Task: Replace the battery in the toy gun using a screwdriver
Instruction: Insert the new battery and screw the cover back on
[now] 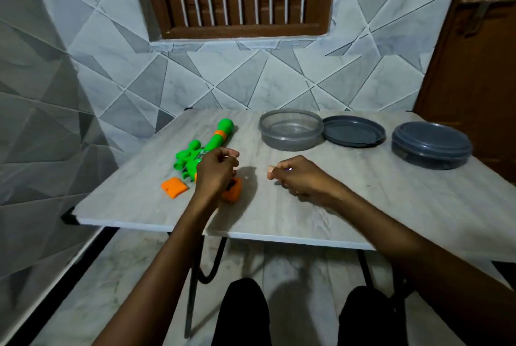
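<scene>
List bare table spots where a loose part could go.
Widest bare table patch: near right, between the right hand and the closed container. A smaller one lies at the front edge between the hands. Crowded: left side, with toy gun, orange cover and left hand; back row, with bowl, lid and closed container.

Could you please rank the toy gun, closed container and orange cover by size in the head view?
Toy gun, partly behind the left hand, and closed container: too alike to rank.
Orange cover: clearly smallest.
</scene>
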{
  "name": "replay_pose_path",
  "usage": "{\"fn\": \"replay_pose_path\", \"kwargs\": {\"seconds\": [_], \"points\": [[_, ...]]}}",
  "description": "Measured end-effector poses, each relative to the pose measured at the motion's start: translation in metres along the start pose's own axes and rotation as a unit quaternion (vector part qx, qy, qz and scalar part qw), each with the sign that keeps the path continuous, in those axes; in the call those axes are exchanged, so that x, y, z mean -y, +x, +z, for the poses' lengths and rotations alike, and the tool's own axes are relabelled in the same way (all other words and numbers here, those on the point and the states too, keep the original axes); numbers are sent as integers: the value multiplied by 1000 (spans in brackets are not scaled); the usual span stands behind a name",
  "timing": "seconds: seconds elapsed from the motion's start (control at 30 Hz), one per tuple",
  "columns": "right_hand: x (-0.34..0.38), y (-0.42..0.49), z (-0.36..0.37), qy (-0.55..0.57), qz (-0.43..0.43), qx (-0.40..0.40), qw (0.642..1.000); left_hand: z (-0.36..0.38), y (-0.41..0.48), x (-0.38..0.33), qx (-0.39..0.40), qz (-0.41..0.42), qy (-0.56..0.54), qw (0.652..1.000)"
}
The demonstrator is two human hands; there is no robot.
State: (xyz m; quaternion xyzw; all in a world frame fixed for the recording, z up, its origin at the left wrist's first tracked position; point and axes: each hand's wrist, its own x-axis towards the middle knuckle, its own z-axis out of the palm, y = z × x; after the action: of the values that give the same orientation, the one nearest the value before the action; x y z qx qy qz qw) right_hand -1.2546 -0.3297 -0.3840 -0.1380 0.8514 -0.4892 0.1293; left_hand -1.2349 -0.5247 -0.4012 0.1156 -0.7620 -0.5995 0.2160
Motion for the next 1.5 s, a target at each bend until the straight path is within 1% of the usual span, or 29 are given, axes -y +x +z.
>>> {"fn": "replay_pose_path", "kwargs": {"seconds": [0.07, 0.13, 0.17, 0.23, 0.3, 0.37, 0.43, 0.53, 0.63, 0.7, 0.77, 0.8, 0.83, 0.87, 0.9, 0.93, 1.0, 1.03, 1.07, 1.1, 1.17, 1.27, 1.37, 1.5], "points": [[8, 2, 28, -136, -80, -46, 986, -17, -4, 8, -35, -9, 19, 999], [19, 2, 52, -243, -109, -76, 961, -33, -7, 14, -68, -19, 63, 996], [25, 1, 62, -278, -113, -75, 951, -41, -8, 17, -88, -27, 84, 992], [32, 2, 73, -330, -114, -54, 936, -52, -10, 19, -100, -61, 108, 987], [36, 4, 84, -368, -113, -28, 923, -60, -7, 27, -80, -107, 99, 986], [40, 7, 92, -390, -111, -28, 914, -63, -6, 36, -41, -135, 60, 988], [41, 11, 96, -380, -109, -41, 918, -63, -9, 35, -34, -155, 19, 987], [40, 14, 93, -324, -108, -61, 938, -62, -10, 30, -27, -178, -40, 983], [38, 12, 91, -245, -113, -68, 960, -54, -9, 24, -11, -225, -153, 962], [38, 8, 92, -200, -128, -74, 969, -45, -9, 18, 35, -240, -253, 937], [38, 4, 91, -171, -141, -68, 973, -36, -8, 14, 51, -251, -357, 898], [38, 2, 89, -137, -134, -49, 980, -32, -8, 13, 46, -255, -399, 879], [38, 0, 86, -69, -111, -21, 991, -29, -10, 12, 45, -251, -430, 866], [38, -1, 80, 29, -72, 8, 997, -26, -10, 13, 40, -246, -440, 863], [38, 1, 73, 133, -26, 29, 990, -23, -11, 16, 38, -242, -445, 862], [37, 3, 63, 233, 22, 50, 971, -21, -12, 18, 33, -242, -448, 860], [37, 8, 43, 397, 110, 102, 906, -17, -11, 22, 21, -244, -467, 850], [36, 10, 35, 442, 141, 123, 877, -16, -10, 22, 18, -244, -476, 845], [33, 11, 30, 464, 162, 136, 860, -15, -11, 20, 16, -244, -481, 842], [30, 13, 27, 474, 176, 142, 851, -12, -11, 18, 18, -244, -482, 841], [23, 17, 26, 486, 187, 142, 842, -8, -10, 18, 24, -238, -475, 847], [18, 20, 25, 490, 179, 137, 842, -3, -9, 19, 25, -235, -466, 853], [15, 19, 23, 510, 174, 123, 833, -2, -10, 20, 22, -233, -465, 854], [9, 16, 23, 533, 162, 92, 825, -2, -10, 22, 31, -229, -476, 849]]}}
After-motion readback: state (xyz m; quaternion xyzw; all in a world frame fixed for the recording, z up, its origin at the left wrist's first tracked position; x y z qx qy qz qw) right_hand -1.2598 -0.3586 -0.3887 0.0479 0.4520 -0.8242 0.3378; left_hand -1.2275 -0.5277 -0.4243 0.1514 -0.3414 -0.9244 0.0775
